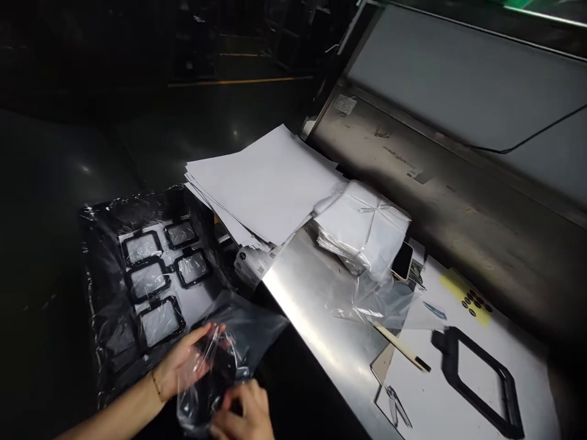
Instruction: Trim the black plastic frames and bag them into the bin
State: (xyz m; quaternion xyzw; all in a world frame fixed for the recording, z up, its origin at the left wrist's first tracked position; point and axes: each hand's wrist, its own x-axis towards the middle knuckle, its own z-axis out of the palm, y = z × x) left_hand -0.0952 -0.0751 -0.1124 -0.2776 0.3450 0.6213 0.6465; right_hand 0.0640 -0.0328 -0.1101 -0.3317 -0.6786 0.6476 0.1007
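Note:
My left hand [183,366], with a thin bracelet at the wrist, and my right hand [243,412] both grip a clear plastic bag [195,403] low in the view. A dark object sits inside the bag, partly hidden by my fingers, and a sheet of black plastic film [243,324] lies against it. Just beyond my left hand, several black rectangular frames [160,324] rest on a white sheet, over a crumpled black plastic bag [110,263].
A stainless steel table [312,293] runs to the right, holding a stack of white paper [261,189], a plastic-wrapped white bundle [362,229], a phone [402,261], tweezers [397,406], a large black frame [481,382] and a yellow strip with small black rings [472,299].

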